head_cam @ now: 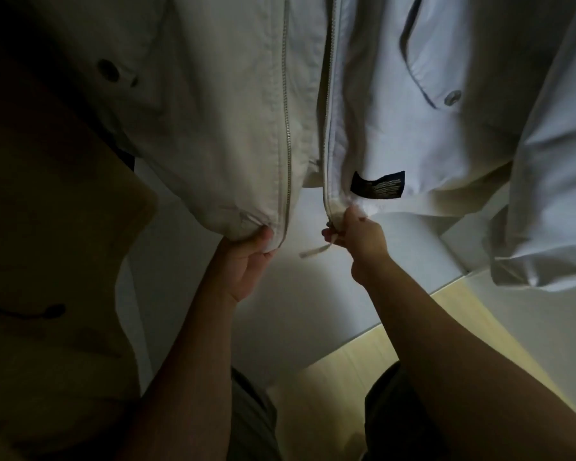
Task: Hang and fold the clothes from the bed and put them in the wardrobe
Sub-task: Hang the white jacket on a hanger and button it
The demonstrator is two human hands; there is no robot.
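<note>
Jacket [240, 111] hangs unzipped; left hand [246, 261] and right hand [361, 242] each pinch a hem corner, arms raised.

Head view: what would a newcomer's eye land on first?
A pale jacket fills the upper frame, hanging with its zip open down the middle. Below it, the left hand grips one bottom corner and the right hand pinches the other, beside a black label.

The white jacket [233, 128] runs off the top edge, hiding its collar. The print on the black label [378, 184] at its hem is too small to read. The left hand [246, 261] and right hand [359, 241] bury their fingertips in the jacket's hem. Left of the jacket, a shadowed tan garment [47, 261] is cut off.
</note>
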